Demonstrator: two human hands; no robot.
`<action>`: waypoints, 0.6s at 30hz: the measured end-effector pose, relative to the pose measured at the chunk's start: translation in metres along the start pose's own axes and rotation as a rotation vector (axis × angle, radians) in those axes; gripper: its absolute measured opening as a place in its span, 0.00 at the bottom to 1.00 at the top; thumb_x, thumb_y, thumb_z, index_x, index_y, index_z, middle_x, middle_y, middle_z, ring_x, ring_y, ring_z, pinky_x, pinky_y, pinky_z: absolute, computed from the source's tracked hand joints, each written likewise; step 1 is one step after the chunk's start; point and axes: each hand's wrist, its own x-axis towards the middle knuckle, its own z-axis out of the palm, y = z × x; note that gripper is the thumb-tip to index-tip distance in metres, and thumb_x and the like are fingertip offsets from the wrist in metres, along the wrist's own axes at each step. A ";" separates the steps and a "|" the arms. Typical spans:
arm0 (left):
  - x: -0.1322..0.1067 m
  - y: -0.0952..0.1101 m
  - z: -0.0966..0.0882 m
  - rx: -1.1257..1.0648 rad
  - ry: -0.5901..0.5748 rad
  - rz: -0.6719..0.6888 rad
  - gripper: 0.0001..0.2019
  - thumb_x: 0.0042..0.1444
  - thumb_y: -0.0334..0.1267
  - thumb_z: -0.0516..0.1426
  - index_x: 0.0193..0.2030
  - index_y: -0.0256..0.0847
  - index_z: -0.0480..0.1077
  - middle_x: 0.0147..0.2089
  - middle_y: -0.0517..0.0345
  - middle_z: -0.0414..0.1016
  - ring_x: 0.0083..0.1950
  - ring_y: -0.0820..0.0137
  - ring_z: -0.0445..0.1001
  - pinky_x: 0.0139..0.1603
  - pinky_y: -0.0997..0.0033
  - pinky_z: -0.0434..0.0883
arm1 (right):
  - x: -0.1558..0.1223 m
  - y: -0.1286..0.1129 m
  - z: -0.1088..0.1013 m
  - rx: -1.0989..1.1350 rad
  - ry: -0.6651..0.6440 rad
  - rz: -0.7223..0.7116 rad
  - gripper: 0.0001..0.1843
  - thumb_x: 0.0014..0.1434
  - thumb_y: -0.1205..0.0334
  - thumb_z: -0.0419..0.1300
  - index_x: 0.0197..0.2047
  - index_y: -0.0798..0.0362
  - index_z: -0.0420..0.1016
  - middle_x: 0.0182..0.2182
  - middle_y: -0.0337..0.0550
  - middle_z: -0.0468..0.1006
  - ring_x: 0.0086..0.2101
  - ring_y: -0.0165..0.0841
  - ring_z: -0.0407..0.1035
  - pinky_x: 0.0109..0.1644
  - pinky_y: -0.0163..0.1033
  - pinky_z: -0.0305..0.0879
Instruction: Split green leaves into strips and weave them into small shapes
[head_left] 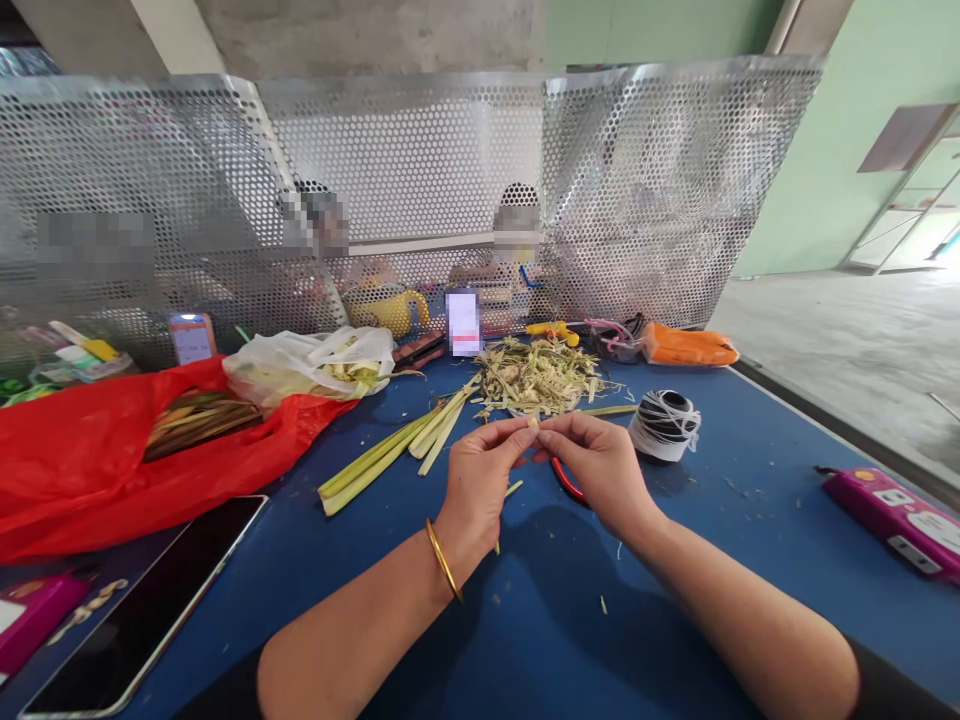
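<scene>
My left hand (480, 478) and my right hand (600, 465) meet over the blue table (675, 600), fingertips pinched together on a small pale leaf piece (533, 423). A thin strip hangs below the left hand. A gold bangle circles my left wrist. Red-handled scissors (564, 480) lie on the table under the right hand. Long green leaf strips (397, 445) lie just left of the hands. A pile of leaf trimmings (536, 375) sits beyond them.
A spool of black-and-white cord (664, 424) stands right of the hands. A red plastic bag (90, 450) holding leaves and a white bag (315, 362) lie at left. A phone (142, 610) is near left, a magenta box (900, 520) at right. A perforated metal screen (420, 180) backs the table.
</scene>
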 end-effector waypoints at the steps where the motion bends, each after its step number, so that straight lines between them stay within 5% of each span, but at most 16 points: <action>1: 0.000 0.000 0.000 0.007 0.009 0.002 0.09 0.41 0.37 0.66 0.31 0.39 0.79 0.35 0.55 0.79 0.36 0.71 0.74 0.36 0.73 0.69 | -0.001 -0.001 0.000 -0.024 -0.009 -0.002 0.08 0.52 0.58 0.62 0.30 0.54 0.77 0.24 0.40 0.79 0.26 0.33 0.74 0.32 0.36 0.68; 7: 0.001 0.005 -0.001 0.092 -0.055 0.017 0.05 0.47 0.36 0.62 0.32 0.37 0.75 0.32 0.57 0.78 0.35 0.71 0.75 0.36 0.74 0.70 | 0.003 -0.008 -0.012 -0.414 0.037 -0.214 0.11 0.57 0.58 0.58 0.27 0.53 0.74 0.22 0.37 0.75 0.25 0.30 0.68 0.30 0.33 0.62; 12: 0.004 0.009 -0.004 0.159 -0.215 0.052 0.09 0.49 0.33 0.61 0.39 0.37 0.70 0.29 0.59 0.77 0.32 0.71 0.76 0.39 0.69 0.73 | 0.011 -0.007 -0.018 -0.249 -0.073 -0.146 0.10 0.54 0.56 0.60 0.34 0.54 0.76 0.26 0.39 0.77 0.28 0.30 0.69 0.31 0.34 0.63; 18: 0.007 0.013 -0.007 0.263 -0.292 0.060 0.16 0.49 0.30 0.61 0.45 0.39 0.64 0.27 0.61 0.76 0.30 0.70 0.76 0.38 0.68 0.74 | 0.011 -0.009 -0.016 -0.127 -0.194 -0.047 0.11 0.51 0.56 0.62 0.26 0.55 0.74 0.21 0.36 0.73 0.25 0.28 0.65 0.30 0.34 0.61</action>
